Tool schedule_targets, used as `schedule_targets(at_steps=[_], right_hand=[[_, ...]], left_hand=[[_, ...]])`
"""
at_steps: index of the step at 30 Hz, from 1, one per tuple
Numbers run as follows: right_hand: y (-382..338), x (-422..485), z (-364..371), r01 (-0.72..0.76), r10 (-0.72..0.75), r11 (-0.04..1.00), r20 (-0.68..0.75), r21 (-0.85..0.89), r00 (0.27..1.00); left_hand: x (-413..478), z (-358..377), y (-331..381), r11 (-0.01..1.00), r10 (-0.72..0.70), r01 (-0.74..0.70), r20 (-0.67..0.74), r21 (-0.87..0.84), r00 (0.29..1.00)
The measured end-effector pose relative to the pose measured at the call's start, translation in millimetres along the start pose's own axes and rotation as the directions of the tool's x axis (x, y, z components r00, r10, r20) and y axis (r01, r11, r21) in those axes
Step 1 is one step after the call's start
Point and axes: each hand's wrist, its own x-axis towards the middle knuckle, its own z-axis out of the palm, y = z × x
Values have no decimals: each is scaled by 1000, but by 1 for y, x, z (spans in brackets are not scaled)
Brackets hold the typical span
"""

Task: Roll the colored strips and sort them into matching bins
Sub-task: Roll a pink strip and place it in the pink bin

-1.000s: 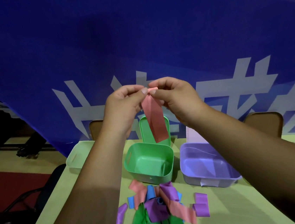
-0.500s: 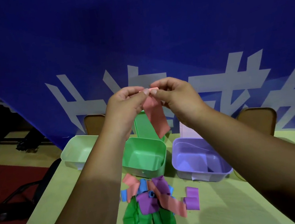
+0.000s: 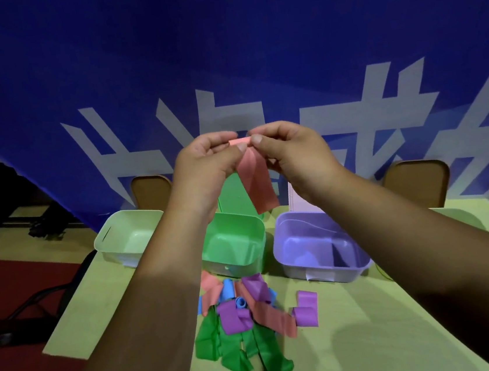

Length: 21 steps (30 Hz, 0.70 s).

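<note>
- Pinching the top end of a salmon-pink paper strip (image 3: 256,181), the left hand (image 3: 204,165) and the right hand (image 3: 288,153) met high above the yellow-green table (image 3: 374,323). On each, thumb and forefinger were closed tight on the paper and the other fingers were curled in behind.
- A short, tight roll showed between the two thumbs (image 3: 257,139), so the rolling looked only just begun.
- The rest of the strip hung free in the air, its lower end in front of the bright green plastic bin (image 3: 231,244). Holding it up probably let the loose tail wind in without dragging over the table.
- Three open tubs stood mouth-up along the table's far edge, ready for finished rolls. A pale mint plastic bin (image 3: 113,252) sat at the far left corner, the bright green one at the middle, and a lilac plastic bin (image 3: 317,271) was towards the right.
- None of these three matched the pink. A pale panel (image 3: 295,198) stood behind the lilac bin, but whether it belonged to a pink tub could not be told.
- A heap of loose green, purple, blue and pink strips (image 3: 243,316) lay towards the table's near edge, below the hands, within easy reach for the next pick.
- The mint and green bins looked empty, so most of the sorting seemed yet to be done. A dark shape in the lilac bin was too unclear to name.
</note>
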Motion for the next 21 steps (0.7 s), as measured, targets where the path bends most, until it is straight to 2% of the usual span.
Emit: schedule_targets(at_steps=[5, 9, 11, 15, 21], right_hand=[[6, -3, -5, 19, -19, 999, 2, -35, 1000], [6, -7, -4, -9, 8, 999, 14, 50, 1000], [5, -10, -1, -14, 11, 996, 33, 83, 999], [8, -7, 4, -6, 6, 999, 0, 32, 1000], [14, 6, 11, -22, 23, 999, -18, 37, 1000]], left_hand=[[-3, 3, -4, 1000, -6, 6, -17, -18, 1000], [-4, 1, -5, 1000, -3, 2, -48, -26, 999], [-5, 0, -4, 1000, 11, -11, -30, -15, 1000], [-3, -5, -5, 1000, 22, -22, -4, -15, 1000], [11, -12, -14, 996, -36, 39, 43, -76, 998]])
